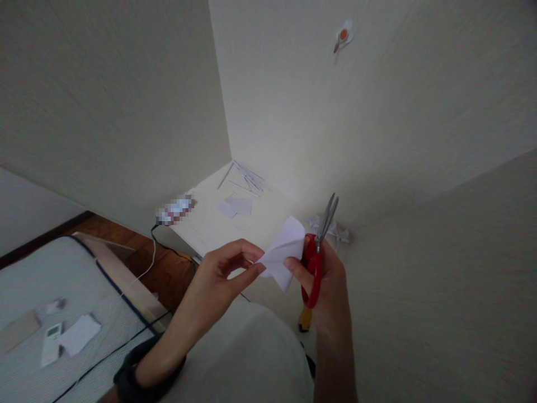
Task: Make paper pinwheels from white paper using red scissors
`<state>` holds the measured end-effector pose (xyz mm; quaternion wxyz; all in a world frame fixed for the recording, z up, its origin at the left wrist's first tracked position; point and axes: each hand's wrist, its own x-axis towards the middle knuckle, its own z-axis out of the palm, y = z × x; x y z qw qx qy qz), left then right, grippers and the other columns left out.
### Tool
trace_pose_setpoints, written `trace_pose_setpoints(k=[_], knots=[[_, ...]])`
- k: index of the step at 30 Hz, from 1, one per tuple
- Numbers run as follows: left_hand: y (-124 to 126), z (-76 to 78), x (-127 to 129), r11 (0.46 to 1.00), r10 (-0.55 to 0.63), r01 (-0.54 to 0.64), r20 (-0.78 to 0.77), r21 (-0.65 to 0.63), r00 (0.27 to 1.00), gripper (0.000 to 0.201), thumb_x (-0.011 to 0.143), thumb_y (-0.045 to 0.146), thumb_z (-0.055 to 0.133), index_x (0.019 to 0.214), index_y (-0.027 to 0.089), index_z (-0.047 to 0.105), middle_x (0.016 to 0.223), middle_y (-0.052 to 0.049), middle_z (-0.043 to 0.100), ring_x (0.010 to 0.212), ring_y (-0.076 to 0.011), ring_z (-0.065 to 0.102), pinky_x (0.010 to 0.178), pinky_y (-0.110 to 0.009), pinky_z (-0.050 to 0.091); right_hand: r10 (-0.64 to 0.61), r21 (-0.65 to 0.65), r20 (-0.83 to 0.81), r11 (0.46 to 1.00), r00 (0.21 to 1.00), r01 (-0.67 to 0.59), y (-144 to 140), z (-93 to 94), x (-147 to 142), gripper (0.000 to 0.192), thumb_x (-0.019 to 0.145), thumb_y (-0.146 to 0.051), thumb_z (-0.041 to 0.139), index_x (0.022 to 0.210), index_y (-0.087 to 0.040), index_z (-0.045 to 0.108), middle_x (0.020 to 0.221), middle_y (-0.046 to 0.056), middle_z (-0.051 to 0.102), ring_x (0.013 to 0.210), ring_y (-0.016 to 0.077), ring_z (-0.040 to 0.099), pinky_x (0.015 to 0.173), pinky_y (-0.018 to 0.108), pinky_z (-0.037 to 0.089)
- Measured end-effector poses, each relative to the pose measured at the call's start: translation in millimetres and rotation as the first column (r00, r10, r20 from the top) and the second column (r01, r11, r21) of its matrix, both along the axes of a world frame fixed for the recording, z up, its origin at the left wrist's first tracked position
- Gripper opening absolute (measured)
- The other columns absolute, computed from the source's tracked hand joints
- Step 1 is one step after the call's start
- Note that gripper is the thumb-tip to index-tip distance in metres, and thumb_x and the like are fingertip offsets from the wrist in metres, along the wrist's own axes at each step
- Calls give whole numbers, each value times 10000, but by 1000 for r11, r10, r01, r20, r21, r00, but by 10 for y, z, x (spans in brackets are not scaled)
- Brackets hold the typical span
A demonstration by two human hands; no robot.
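My left hand (232,271) pinches the left corner of a bent piece of white paper (283,249) between thumb and fingers. On the paper's right side, the thumb of my right hand (329,280) presses against it. That same hand also carries red-handled scissors (312,271), whose metal blades point up and away, nearly closed and clear of the paper. Beyond the hands, a few small white paper pieces (241,206) lie on a pale tabletop (201,232). Several thin white paper sticks or strips (249,178) are gathered at its far corner.
Crumpled paper (339,232) lies behind the right hand. A blurred device (176,210) with a cable rests at the table's left edge. At left, a mattress (104,319) holds a white remote (52,344) and papers (81,334). Walls meet behind the table; a hook (343,36) is on one.
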<state>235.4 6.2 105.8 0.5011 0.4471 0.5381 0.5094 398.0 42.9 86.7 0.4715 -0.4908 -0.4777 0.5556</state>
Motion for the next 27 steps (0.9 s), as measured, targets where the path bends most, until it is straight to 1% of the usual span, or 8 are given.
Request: trace_pose_setpoints(k=[3,7,12,16,19,22,24,27], knots=[[-4,11,-1,999,50,-50,-10,14,999,24,754,170,715,760,193,714,743,-1,698,689,-129,636,671,-227,524,-18,-15,15,1000,1000,18,-2,2,-2,293,622,-209,798,826,-254,592,731,-31,604,685,170,582,639,294,477],[-6,42,-1,989,140,-141,24,44,990,87,755,168,736,827,209,711,824,5,723,780,-123,670,752,-211,539,-46,8,-2,999,999,46,11,-5,-8,316,601,-197,811,807,-258,580,663,-39,579,637,174,561,588,290,466],[-12,108,47,989,134,-139,97,56,986,136,739,141,743,848,203,689,850,8,705,809,-122,670,773,-210,546,-19,29,22,999,1000,18,1,-1,3,306,635,-226,801,802,-259,547,664,-35,562,649,185,562,571,292,452],[6,93,92,987,122,-131,110,87,987,188,698,126,773,846,198,682,877,7,672,838,-129,648,786,-220,537,-15,45,43,999,999,13,-30,33,-7,305,639,-224,804,799,-255,546,682,-36,573,654,182,573,577,291,460],[27,48,113,987,124,-135,109,92,986,190,689,138,788,831,204,680,840,18,662,807,-121,627,756,-210,525,-10,31,24,999,1000,10,-64,58,-42,304,651,-213,792,845,-255,562,755,-25,615,694,182,599,640,304,491],[35,6,116,989,136,-141,105,38,985,156,717,143,767,826,206,675,801,23,662,767,-113,619,703,-196,506,-1,36,-10,999,1000,1,-88,55,-73,294,677,-216,771,880,-261,564,796,-23,611,732,173,602,679,298,497],[34,-13,108,987,155,-158,109,16,982,146,724,150,760,825,207,670,786,26,661,742,-111,611,676,-194,496,-3,74,-33,997,999,6,-90,38,-79,266,693,-225,756,868,-264,559,786,-32,584,716,158,586,659,279,488],[32,-25,98,980,195,-199,97,28,976,164,704,158,774,821,208,671,763,28,649,716,-115,596,652,-201,494,-10,135,-74,991,997,20,-80,12,-74,224,716,-220,730,845,-270,553,785,-41,566,711,145,571,659,261,483]])
